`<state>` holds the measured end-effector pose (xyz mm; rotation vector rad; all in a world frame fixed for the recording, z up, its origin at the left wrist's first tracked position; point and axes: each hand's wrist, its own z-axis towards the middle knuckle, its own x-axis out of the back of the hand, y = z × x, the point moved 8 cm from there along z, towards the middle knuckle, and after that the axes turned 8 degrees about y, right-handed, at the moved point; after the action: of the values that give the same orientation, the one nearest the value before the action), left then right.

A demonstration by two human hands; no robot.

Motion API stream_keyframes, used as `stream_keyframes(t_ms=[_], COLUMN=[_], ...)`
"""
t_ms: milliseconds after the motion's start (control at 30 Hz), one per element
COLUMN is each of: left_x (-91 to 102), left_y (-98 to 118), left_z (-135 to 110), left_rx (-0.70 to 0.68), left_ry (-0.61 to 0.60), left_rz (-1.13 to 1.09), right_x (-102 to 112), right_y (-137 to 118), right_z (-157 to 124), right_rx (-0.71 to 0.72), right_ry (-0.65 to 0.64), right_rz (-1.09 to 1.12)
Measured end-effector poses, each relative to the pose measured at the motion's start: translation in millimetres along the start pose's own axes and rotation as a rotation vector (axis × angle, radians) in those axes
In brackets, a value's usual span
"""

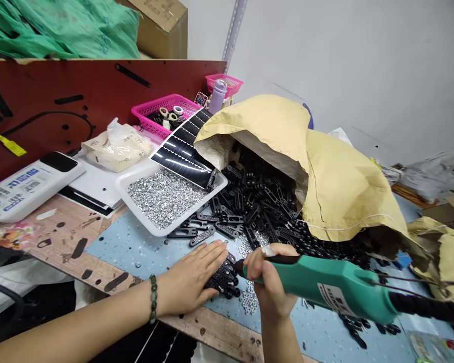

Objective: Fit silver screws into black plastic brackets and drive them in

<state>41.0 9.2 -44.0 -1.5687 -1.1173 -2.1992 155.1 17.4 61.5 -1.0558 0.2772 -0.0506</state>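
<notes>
My left hand [191, 277] lies flat with its fingers stretched out beside a cluster of small black plastic parts [227, 281], its fingertips over their edge. In my right hand [270, 282] is a teal electric screwdriver [325, 282], held near its dark nose, which points left at the cluster. The screwdriver's tip is hard to make out against the black parts. Loose silver nuts [249, 301] lie between my hands on the blue mat [117, 247]. Past my fingertips, a larger heap of black plastic parts [245, 201] spills out of a yellow paper sack [265, 121].
A white tray [139, 222] of small silver nuts stands behind my left hand, with a black printed sheet [187, 151] over its corner. Further back are a pink basket [146, 112] with scissors and a lilac bottle [218, 96]. A cable trails right from the screwdriver.
</notes>
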Motion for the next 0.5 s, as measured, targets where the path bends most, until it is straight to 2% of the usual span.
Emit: stream_keyframes(t_ms=[133, 367, 500], left_x=[-1.2, -2.8, -1.8], left_y=[0, 0, -1], left_z=[-1, -2, -2], left_rx=[0.002, 0.001, 0.005], left_ry=[0.0, 0.015, 0.027], left_rz=[-0.01, 0.005, 0.004], right_x=[-6, 1, 4], right_y=[7, -18, -15], right_z=[1, -5, -12], right_rx=[-0.02, 0.043, 0.012], right_ry=[-0.041, -0.027, -0.033], right_rz=[-0.018, -0.076, -0.058])
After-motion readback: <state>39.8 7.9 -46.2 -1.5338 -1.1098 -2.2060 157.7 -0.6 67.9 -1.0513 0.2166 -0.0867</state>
